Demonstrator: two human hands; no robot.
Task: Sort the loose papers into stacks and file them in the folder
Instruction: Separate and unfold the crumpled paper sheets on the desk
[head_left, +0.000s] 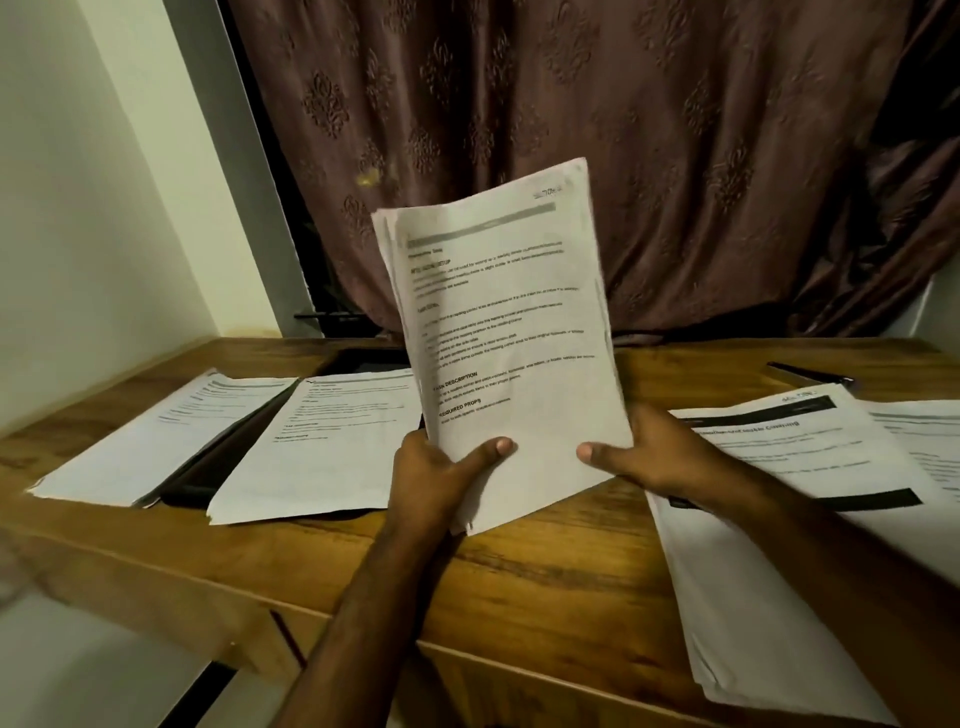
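Sheaf (514, 332): several printed sheets, standing near upright above the table's middle, top edge leaning toward 1 o'clock; both hands are gripping its bottom edge.
Left hand (436, 478): holding the sheaf's lower left corner, thumb lying across the front page, fingers hidden behind.
Right hand (654, 457): holding the sheaf's lower right corner, thumb pressing on the front, fingers behind the paper.
Left stack (156, 436): lying flat at 9 o'clock from the sheaf, near the table's left edge.
Middle stack (327, 447): lying flat just beside the left hand, at 9 o'clock, partly resting on the folder.
Folder (218, 462): dark, showing between and under the two left stacks.
Right stack (779, 519): lying at 4 o'clock, the right forearm crossing over it.
Far sheets (930, 441): lying at 3 o'clock, cut off by the frame.
Pen (805, 371): lying at 2 o'clock, apart from the papers.
Table (545, 571): wooden, bearing everything.
Curtain (623, 130): brown, patterned, hanging at 12 o'clock.
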